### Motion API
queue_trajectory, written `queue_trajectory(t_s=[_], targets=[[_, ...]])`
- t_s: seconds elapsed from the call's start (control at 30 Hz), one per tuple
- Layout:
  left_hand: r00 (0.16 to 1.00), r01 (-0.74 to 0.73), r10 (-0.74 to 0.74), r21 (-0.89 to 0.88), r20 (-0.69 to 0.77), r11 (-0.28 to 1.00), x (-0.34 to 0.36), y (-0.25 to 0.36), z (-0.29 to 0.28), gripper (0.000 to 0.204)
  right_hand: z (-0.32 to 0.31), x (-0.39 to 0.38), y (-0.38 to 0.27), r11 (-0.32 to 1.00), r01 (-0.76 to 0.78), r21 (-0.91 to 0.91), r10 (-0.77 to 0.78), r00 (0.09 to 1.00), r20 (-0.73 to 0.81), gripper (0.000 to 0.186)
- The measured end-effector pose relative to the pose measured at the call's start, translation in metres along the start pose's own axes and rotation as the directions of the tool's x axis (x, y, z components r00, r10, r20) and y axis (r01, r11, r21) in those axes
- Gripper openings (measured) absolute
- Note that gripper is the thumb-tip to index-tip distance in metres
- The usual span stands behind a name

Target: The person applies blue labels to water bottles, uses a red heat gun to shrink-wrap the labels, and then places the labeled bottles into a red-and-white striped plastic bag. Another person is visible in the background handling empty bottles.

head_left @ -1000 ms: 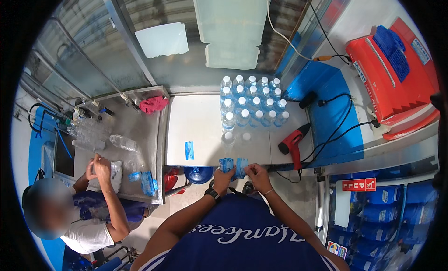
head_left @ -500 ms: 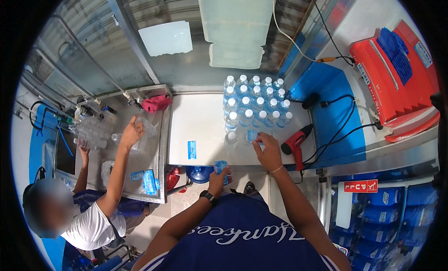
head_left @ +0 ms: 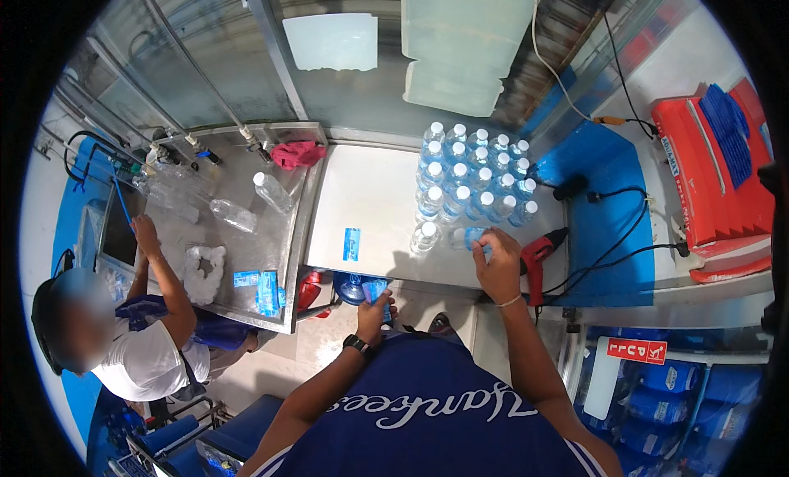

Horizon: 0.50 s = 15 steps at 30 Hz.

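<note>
My left hand (head_left: 371, 317), low by the counter's front edge, is closed on a stack of blue labels (head_left: 377, 291). My right hand (head_left: 497, 267) is over the counter, pinching a single blue label (head_left: 474, 237) at a clear bottle behind it, partly hidden by the fingers. Just left of that, a capped clear bottle (head_left: 425, 239) stands without a visible label. Behind these, several rows of white-capped bottles (head_left: 459, 196) stand upright on the white counter (head_left: 353, 189). A loose blue label (head_left: 352, 244) lies left of them, and a red power tool (head_left: 537, 263) lies right of my right hand.
A co-worker (head_left: 144, 341) at left has both hands up at a metal sink (head_left: 295, 214) holding clear bottles (head_left: 232, 216), labels and a pink cloth (head_left: 297, 154). Black cables (head_left: 625, 255) hang at right beside a red container (head_left: 690, 222). Blue jugs (head_left: 666, 403) sit behind glass at lower right.
My right hand has left the stack in my left hand and moved forward with a label to the bottles. The co-worker's hands moved to the tubing, and the view shifted.
</note>
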<state>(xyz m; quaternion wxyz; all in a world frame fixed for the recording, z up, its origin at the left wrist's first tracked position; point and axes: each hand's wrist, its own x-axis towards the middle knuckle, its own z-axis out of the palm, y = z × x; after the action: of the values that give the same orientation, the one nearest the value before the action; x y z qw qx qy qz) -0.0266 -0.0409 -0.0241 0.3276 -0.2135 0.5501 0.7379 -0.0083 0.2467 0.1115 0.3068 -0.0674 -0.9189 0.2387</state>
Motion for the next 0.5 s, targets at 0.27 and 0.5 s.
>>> queue_trajectory(t_s=[0.27,0.5], targets=[[0.997,0.058,-0.057,-0.009,0.043,0.998,-0.002,-0.014,-0.006,0.026,0.037,-0.005,0.012,0.987,0.046,-0.154,-0.03,0.994,0.108,0.022],[0.989,0.043,-0.043,-0.001,0.142,0.999,0.0,-0.026,0.0,0.021,0.07,-0.018,0.026,0.974,-0.164,0.158,0.148,0.983,0.105,0.051]])
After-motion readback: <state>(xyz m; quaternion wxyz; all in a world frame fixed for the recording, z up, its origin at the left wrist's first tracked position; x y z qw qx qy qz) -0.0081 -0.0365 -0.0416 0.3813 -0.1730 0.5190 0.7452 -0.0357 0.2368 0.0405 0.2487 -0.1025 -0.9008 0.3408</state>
